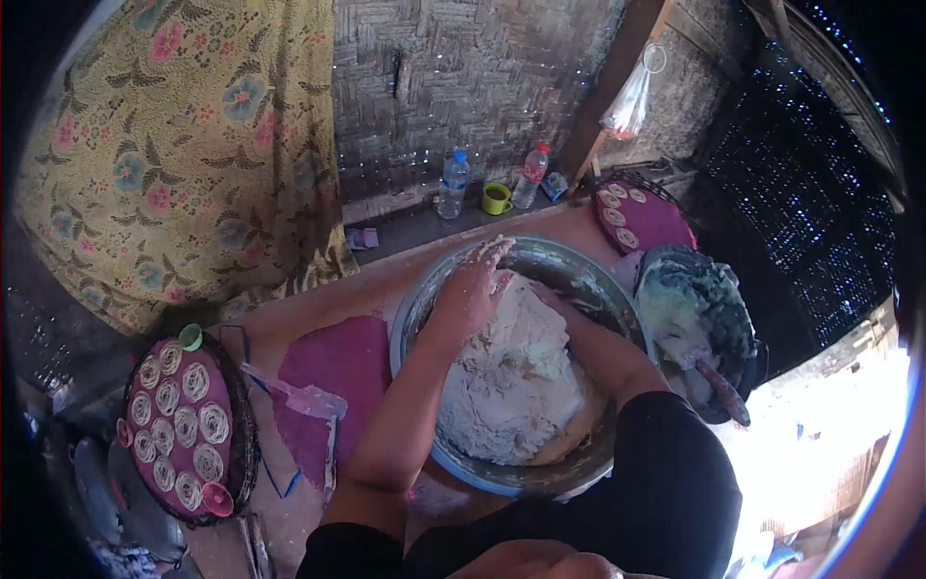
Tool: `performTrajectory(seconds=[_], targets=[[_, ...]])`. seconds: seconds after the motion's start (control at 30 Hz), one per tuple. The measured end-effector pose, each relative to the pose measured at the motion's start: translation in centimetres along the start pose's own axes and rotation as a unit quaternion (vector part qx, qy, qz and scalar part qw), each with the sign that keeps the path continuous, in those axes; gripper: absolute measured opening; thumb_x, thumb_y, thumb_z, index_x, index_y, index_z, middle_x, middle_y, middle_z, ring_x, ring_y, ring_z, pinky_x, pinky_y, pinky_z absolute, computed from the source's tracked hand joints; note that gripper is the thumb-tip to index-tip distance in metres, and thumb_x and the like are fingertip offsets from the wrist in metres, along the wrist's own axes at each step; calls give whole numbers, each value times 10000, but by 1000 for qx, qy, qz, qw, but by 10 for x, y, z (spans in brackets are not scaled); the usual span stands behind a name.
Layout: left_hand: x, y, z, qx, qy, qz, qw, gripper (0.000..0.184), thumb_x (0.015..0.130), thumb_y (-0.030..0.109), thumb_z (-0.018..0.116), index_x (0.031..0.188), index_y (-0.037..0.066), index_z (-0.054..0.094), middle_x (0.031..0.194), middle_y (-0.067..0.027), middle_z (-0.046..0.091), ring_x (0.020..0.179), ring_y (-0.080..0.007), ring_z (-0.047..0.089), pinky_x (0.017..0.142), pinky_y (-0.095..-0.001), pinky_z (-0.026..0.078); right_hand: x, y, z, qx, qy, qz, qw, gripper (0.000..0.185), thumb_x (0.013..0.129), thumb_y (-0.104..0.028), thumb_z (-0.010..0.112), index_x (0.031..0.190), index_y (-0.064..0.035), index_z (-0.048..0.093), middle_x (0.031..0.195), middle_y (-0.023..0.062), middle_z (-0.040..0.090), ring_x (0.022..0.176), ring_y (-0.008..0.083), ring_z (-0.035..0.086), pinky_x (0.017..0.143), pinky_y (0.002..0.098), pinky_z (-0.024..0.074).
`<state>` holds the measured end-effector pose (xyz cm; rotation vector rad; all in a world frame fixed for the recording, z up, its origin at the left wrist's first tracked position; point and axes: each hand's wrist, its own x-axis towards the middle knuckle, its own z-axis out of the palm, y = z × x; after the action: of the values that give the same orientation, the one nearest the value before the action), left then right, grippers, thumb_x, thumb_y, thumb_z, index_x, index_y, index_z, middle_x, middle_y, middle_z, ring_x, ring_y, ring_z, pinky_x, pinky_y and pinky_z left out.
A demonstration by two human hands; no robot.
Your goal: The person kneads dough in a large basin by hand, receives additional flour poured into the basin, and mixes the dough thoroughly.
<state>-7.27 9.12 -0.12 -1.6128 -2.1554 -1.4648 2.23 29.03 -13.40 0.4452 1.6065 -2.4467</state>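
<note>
A large mound of pale, floury dough (506, 386) fills much of a wide grey basin (417, 333) in front of me. My left hand (473, 289), dusted with flour, is at the dough's far left side near the basin's back rim. Its fingers stretch out, apart, and nothing is held in them. My right hand (552, 301) reaches down along the far right side of the dough. Its fingers are hidden behind the mound.
Left lie a round tray (253, 454) of coiled noodle-like rounds and a purple sheet (333, 362) with a floury scraper-like tool (311, 399). Two bottles (452, 183) and a green cup (496, 199) stand behind. Right is a dark, floury container (680, 275) with a handled tool (721, 388).
</note>
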Motion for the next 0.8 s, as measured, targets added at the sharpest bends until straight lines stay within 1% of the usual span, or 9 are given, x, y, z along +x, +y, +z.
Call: performTrajectory(seconds=[0.07,0.2,0.33,0.4,0.43,0.5,0.63,0.7,0.8], targets=[[0,-3,0,15,-8,-23,1000,398,817,164,528,1188,49,442,1214,-182,449,1112,-329,433,935,-389,350,21,-23,20,-135,-48,55,988,489,841,-312,450,1228,-16,403,1133,139,512,1054,243,500,933,335,374],[3,-5,-16,-32,158,-41,986,332,840,154,504,1133,-3,502,1157,-155,519,1098,-270,475,945,-334,336,36,-65,60,-356,-130,95,920,557,823,-354,481,1237,6,384,1176,155,484,1082,258,480,951,330,355],[-4,-37,-23,-134,152,-103,974,350,843,226,493,1133,31,517,1147,-169,520,1107,-283,465,946,-338,336,-49,-71,122,-411,-148,81,896,611,809,-386,505,1243,22,370,1209,168,463,1103,269,465,963,325,340],[-10,-31,-27,-27,91,-56,994,375,841,263,493,1135,32,519,1152,-160,521,1102,-275,472,946,-323,334,-94,-52,141,-706,-30,-68,705,752,730,-487,570,1249,17,366,1268,213,389,1146,308,418,991,336,299],[-13,-22,-24,-20,34,-96,995,378,834,268,503,1128,32,526,1148,-161,524,1097,-278,475,941,-322,341,-112,-35,141,-706,-29,-67,705,752,730,-487,570,1249,17,366,1268,213,389,1146,308,418,991,336,299],[-22,-36,-9,-35,-46,-137,989,384,812,272,528,1109,28,540,1129,-163,535,1076,-294,488,923,-336,363,-147,-6,132,-799,-31,-218,559,811,696,-555,572,1241,14,379,1297,234,335,1200,336,341,1008,365,273],[-31,-30,-5,33,4,-143,989,384,802,267,539,1111,39,540,1106,-158,548,1048,-296,507,904,-361,383,-199,-25,132,-868,-167,-91,459,817,710,-599,527,1234,12,387,1291,233,338,1219,348,300,1014,393,262],[-38,-62,12,-7,36,-135,990,377,800,260,542,1110,45,543,1094,-163,552,1038,-302,513,895,-362,391,-222,-75,156,-840,-185,141,491,818,730,-622,475,1228,21,388,1284,240,337,1230,354,274,1018,403,255],[-35,-62,8,-29,72,-124,989,362,791,239,551,1103,57,551,1071,-171,561,1014,-316,523,878,-367,406,-254,-133,196,-826,-33,78,557,791,748,-641,422,1225,-10,404,1273,239,348,1209,356,305,1010,401,265]])
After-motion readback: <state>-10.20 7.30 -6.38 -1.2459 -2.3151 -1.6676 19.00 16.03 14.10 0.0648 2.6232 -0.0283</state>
